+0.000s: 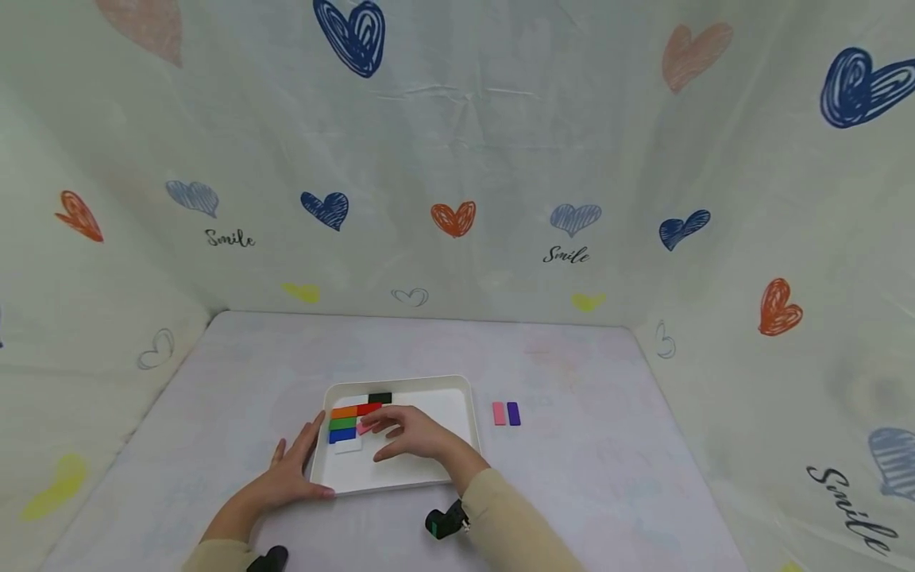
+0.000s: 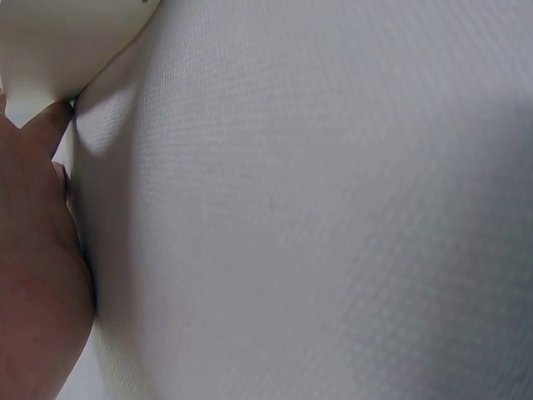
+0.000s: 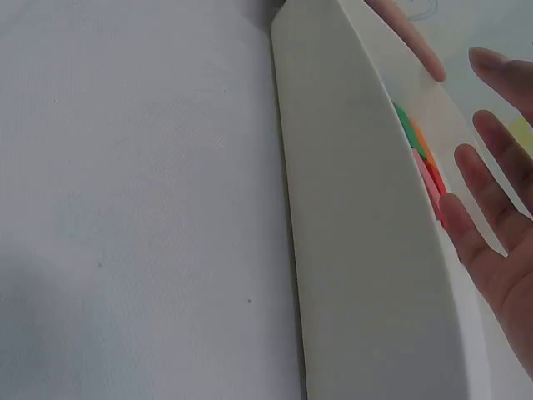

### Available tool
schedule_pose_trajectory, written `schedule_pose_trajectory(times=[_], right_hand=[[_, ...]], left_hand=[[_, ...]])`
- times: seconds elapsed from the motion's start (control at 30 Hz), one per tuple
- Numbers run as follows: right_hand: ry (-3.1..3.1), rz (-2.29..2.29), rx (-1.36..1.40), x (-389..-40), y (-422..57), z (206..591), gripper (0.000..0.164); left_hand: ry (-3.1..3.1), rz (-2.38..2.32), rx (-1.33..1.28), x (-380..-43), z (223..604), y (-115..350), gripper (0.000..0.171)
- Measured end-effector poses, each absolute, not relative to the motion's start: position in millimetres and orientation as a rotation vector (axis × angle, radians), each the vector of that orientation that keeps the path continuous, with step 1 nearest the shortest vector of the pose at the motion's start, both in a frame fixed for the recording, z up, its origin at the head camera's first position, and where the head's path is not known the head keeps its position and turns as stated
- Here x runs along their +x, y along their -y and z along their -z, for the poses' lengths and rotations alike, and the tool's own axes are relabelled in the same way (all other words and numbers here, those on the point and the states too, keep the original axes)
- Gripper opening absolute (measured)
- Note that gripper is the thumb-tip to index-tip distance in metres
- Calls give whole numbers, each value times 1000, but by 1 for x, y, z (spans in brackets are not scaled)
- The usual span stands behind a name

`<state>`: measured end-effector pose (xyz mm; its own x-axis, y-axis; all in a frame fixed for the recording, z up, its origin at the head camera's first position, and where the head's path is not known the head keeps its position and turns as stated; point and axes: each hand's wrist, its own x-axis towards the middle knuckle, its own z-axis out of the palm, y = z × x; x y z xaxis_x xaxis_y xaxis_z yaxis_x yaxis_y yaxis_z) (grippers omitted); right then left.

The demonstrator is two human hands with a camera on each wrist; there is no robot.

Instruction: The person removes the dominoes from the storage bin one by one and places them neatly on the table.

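Head view first: there's a white tray (image 1: 439, 397) on the bench (image 1: 586, 477), and the right hand (image 1: 411, 433) is over it with fingers loosely bent, not gripping anything I can see. The pink block (image 1: 363, 428) is right under those fingertips; can't tell from here if they're actually touching. It sits beside the green block (image 1: 343, 424) and blue block (image 1: 342, 435), with the orange block (image 1: 345, 412) and red block (image 1: 368, 408) just behind, and the black block (image 1: 380, 398) further back. Left hand (image 1: 289, 474) is spread out against the tray's left side, thumb at the front corner. A purple block (image 1: 513, 413) and another pink one lie on the bench right of the tray. Bench top is pale and faintly blotchy, and a whitish backdrop (image 1: 500, 143) with hearts and "Smile" lettering wraps around it.

Left wrist cam: mostly pale textured surface, plus part of the left hand by the tray wall.

Right wrist cam: right hand's fingers are apart, one tip right by the pink and red blocks peeking over the tray rim.
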<state>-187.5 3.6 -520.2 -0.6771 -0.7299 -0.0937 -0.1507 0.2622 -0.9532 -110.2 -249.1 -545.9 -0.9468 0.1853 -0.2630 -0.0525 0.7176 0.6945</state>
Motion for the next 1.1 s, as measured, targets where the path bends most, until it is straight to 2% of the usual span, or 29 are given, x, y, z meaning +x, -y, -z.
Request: schedule_pose_trajectory(times=[1.1], right_hand=[[-2060, 1276, -800, -181, 38, 531, 45]], left_hand=[[-2605, -1139, 133, -111, 549, 254, 133]])
